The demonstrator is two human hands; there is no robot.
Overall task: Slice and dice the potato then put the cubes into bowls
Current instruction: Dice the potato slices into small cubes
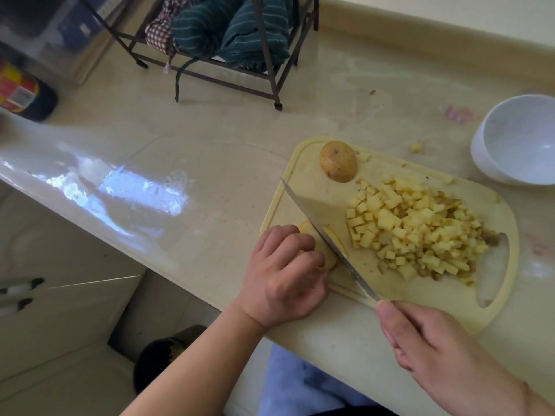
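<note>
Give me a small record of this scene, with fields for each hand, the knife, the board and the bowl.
left hand: fingers curled, holds potato piece on board
right hand: grips knife handle
knife: blade down on the potato piece
board: carries cubes and half potato
bowl: white, empty, right of board

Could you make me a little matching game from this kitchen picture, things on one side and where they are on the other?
Things:
1. white bowl
2. potato half
3. potato cubes
4. knife

Places:
A. heaped in the middle of the cutting board
B. held in the right hand
C. on the counter, off the board
D. alone at the board's far end

Pairs: 1-C, 2-D, 3-A, 4-B
</note>
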